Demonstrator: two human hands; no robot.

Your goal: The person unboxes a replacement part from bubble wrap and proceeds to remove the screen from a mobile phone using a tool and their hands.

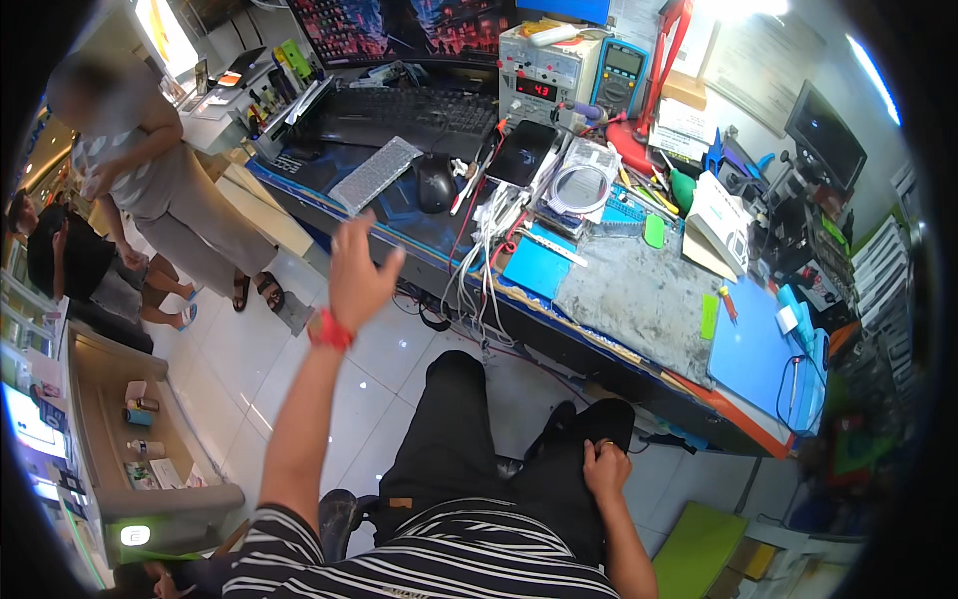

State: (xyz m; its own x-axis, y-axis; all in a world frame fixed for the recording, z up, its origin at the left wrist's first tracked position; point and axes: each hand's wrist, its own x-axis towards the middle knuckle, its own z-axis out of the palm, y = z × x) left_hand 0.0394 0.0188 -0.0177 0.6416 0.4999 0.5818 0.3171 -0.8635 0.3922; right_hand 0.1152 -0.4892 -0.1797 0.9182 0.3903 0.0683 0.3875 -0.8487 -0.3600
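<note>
My left hand, with a red band at the wrist, is raised in front of the workbench with fingers apart and nothing in it. Nearest to it on the desk mat lies a slim, light grey keyboard-like panel. A black mouse sits just right of that panel, and a black keyboard is behind. My right hand, wearing a ring, rests on my right thigh. Its fingers are curled, and no object shows in them.
White cables hang over the bench edge. Behind them are a black phone, a power supply and a multimeter. A blue mat covers the bench's right end. Two people are at the left, near a counter. A green seat is low right.
</note>
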